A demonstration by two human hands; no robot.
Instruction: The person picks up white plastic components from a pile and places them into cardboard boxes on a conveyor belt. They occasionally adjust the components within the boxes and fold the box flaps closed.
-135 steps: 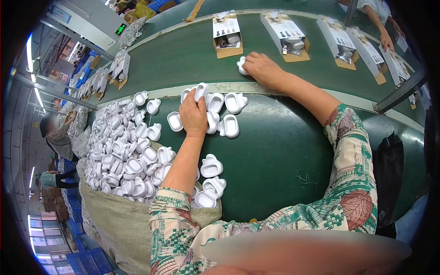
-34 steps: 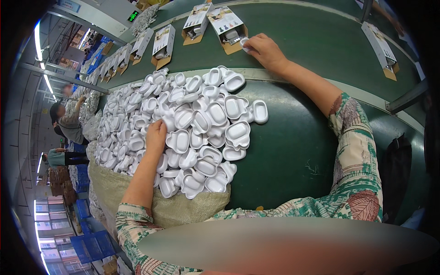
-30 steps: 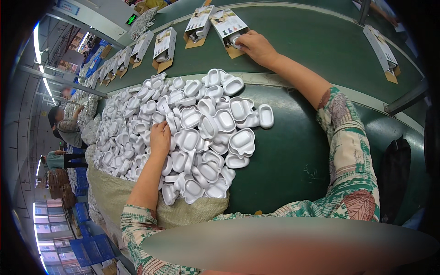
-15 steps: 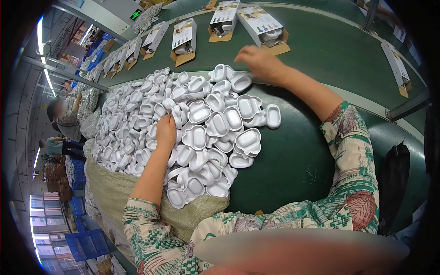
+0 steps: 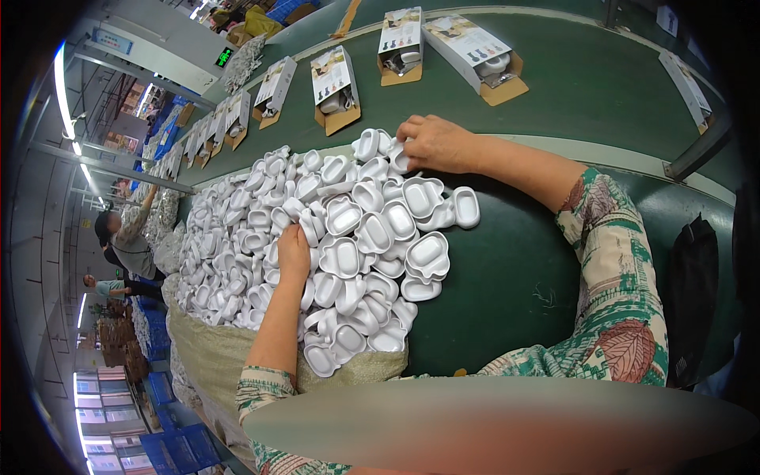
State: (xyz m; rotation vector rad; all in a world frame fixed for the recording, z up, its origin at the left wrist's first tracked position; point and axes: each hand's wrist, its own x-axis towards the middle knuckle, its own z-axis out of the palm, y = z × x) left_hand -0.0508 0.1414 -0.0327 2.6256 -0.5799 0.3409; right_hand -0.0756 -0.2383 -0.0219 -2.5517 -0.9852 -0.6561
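A big heap of white plastic shells [image 5: 342,259], each with a rounded oblong hollow and some with a short handle-like end, covers the left half of the green work surface. My left hand [image 5: 294,255] is closed in the middle of the heap, its fingertips around a white shell [image 5: 312,226]. Over the heap's far right edge, my right hand [image 5: 440,145] has its fingers bent onto another white shell [image 5: 400,158], hiding part of it. Both forearms wear a patterned sleeve.
Beyond the heap runs a green conveyor belt [image 5: 554,87] with opened printed boxes [image 5: 336,83] holding white items in bags. A woven sack [image 5: 214,348] lies under the heap's near edge. A metal post [image 5: 697,150] stands at right, a black bag [image 5: 695,293] nearby. Two people are far left.
My right hand has come back from over the belt's edge to the heap and onto a shell. My left hand stays within the heap. The view has shifted slightly.
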